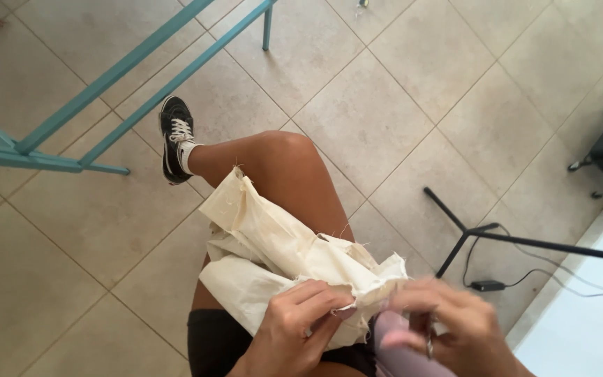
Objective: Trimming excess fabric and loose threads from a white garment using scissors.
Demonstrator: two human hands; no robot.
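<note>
Seated person, viewed from above. The left hand (294,324) pinches a frayed edge of the cream cloth (280,251) between thumb and closed fingertips. The right hand (441,328) (blurred) sits just beside it, fingers curled about a pale lilac object (403,352) and a small metal piece, possibly a scissor loop; how tightly it grips cannot be told. From the pinch, the cloth runs away from the body and toward the person's left, draped over the bare thigh (280,167); its long axis lies along the thigh, its far end pointing toward the knee and the black sneaker (174,136). The left hand is the nearer to the cloth's bulk; the right meets only its near corner. Beyond lie the tiled floor (385,105), a teal frame (106,80) and a black stand (469,234).
</note>
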